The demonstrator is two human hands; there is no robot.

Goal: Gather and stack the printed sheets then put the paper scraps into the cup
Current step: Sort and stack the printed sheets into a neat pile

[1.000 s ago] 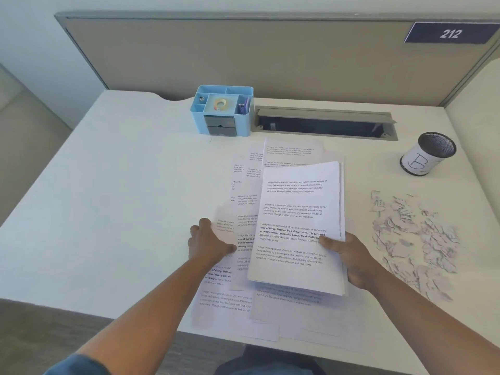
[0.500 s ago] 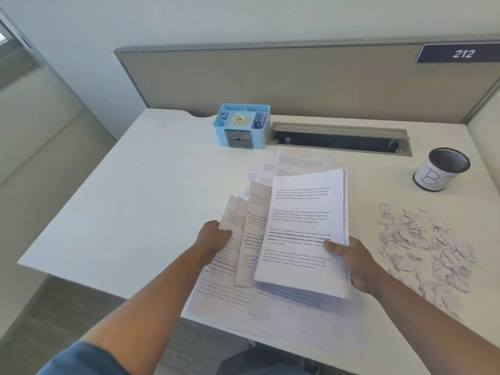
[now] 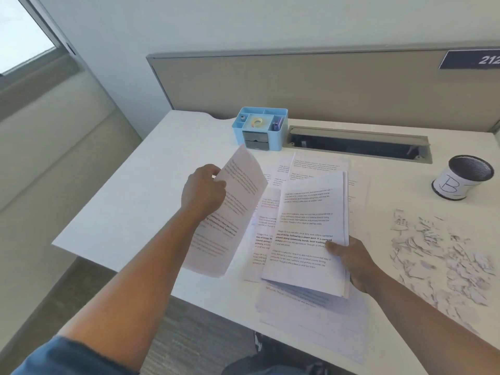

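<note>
My right hand grips a thick stack of printed sheets by its lower right edge, held just above the desk. A single printed sheet is raised off the desk at the left, tilted, with my left hand pinching its upper left edge. More loose printed sheets lie flat under and behind the stack. A pile of torn paper scraps is spread over the desk at the right. The mesh cup, labelled with a letter B, stands behind the scraps.
A blue desk organiser with tape sits at the back, beside a grey cable slot. A beige partition closes the far side of the white desk. The desk's left and near edges drop to the floor.
My left hand has lifted one sheet off the spread and raised it up and to the left. The right hand keeps its hold on the stack. The view has swung leftwards.
</note>
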